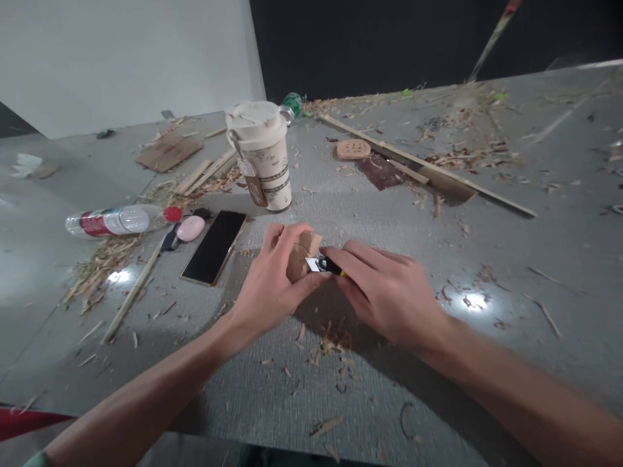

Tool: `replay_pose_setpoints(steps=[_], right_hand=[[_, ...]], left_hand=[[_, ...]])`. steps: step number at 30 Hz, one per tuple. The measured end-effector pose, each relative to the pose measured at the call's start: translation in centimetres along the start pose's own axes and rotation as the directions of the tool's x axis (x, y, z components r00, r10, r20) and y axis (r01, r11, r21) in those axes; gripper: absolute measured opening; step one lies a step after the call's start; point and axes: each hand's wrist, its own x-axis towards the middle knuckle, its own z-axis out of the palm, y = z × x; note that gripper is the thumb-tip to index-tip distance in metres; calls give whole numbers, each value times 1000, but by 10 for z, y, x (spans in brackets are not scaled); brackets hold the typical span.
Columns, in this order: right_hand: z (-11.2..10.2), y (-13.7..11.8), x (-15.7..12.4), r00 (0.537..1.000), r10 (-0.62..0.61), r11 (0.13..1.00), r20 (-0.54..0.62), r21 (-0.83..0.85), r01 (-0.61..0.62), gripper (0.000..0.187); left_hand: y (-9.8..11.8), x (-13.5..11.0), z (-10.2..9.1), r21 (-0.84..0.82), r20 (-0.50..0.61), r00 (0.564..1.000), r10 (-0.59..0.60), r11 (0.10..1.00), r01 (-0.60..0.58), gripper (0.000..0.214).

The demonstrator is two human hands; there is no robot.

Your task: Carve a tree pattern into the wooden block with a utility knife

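My left hand [272,279] is wrapped around a small brown piece of wood [300,256], held just above the grey table [487,233]. My right hand [384,288] grips a utility knife [322,264] with a black and yellow handle; its metal blade tip rests against the wood. The two hands meet at the middle of the table. A small heap of wood shavings [331,344] lies on the table directly below them.
A beige lidded cup [263,155] stands behind my hands. A dark phone [214,246], a pink case [189,228] and a lying plastic bottle [117,220] are to the left. Long wooden strips [428,165], a round wooden disc [353,149] and scattered chips cover the far side.
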Motion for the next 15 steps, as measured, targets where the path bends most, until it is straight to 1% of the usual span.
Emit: replay_pose_setpoints(steps=[4, 7, 10, 15], right_hand=[[-1, -4, 1, 998, 14, 1000, -61, 8, -14, 26], [-2, -3, 2, 996, 7, 1000, -86, 6, -6, 25], [-1, 1, 3, 997, -7, 1000, -78, 23, 9, 24], [0, 7, 3, 999, -22, 997, -42, 68, 25, 28]], left_hand=[[4, -1, 2, -38, -45, 999, 7, 999, -9, 43], [6, -2, 3, -46, -77, 997, 8, 999, -11, 44], [7, -2, 5, -58, -98, 995, -14, 998, 8, 44], [3, -2, 9, -85, -110, 994, -14, 996, 5, 54]])
